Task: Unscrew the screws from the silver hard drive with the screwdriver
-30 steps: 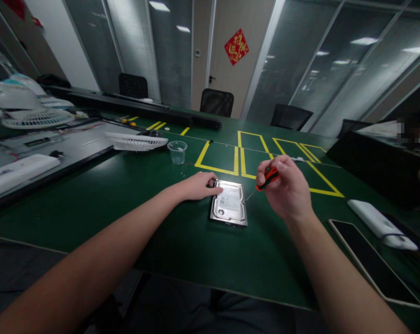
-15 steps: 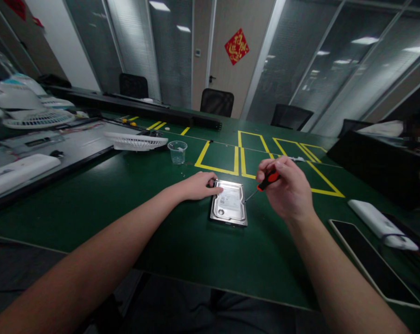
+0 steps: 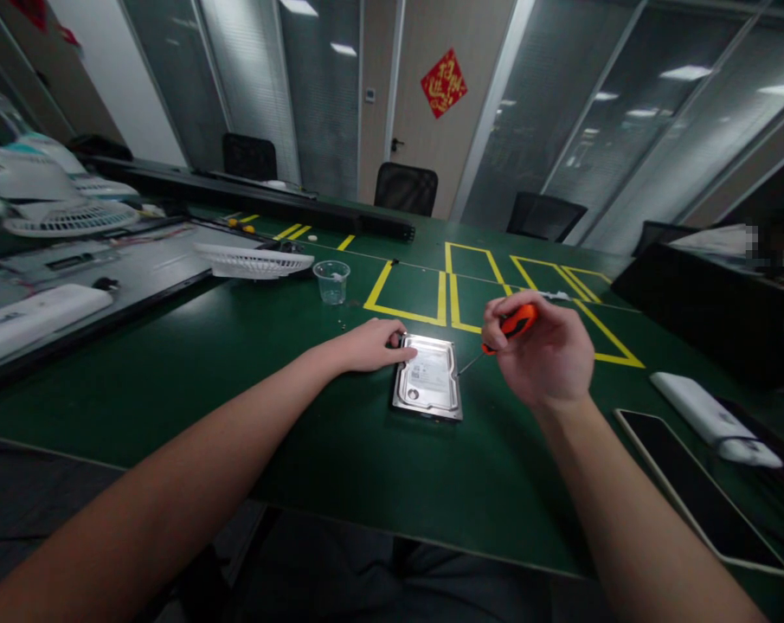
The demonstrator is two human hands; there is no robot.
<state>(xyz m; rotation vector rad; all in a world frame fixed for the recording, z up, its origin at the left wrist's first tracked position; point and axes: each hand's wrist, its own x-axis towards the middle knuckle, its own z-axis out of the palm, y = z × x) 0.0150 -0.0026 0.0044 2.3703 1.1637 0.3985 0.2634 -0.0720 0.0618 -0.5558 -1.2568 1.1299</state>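
- A phone (image 3: 697,489) is seen lying at right on the green table (image 3: 366,467).
- A hard drive (image 3: 429,385), flat on the table, is gripped at its far left by the left hand (image 3: 369,346), thumb on top.
- A screwdriver (image 3: 520,321) is clasped in the right hand (image 3: 551,355), its tip set at the drive's right edge.
- Beyond, a clear cup (image 3: 331,285) is placed near yellow tape (image 3: 442,298).
- A door (image 3: 424,143) is hung with a red sign (image 3: 444,84).

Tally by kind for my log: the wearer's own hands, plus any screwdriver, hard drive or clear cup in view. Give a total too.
Left hand and right hand: 2
Screwdriver: 1
Hard drive: 1
Clear cup: 1
Total: 5
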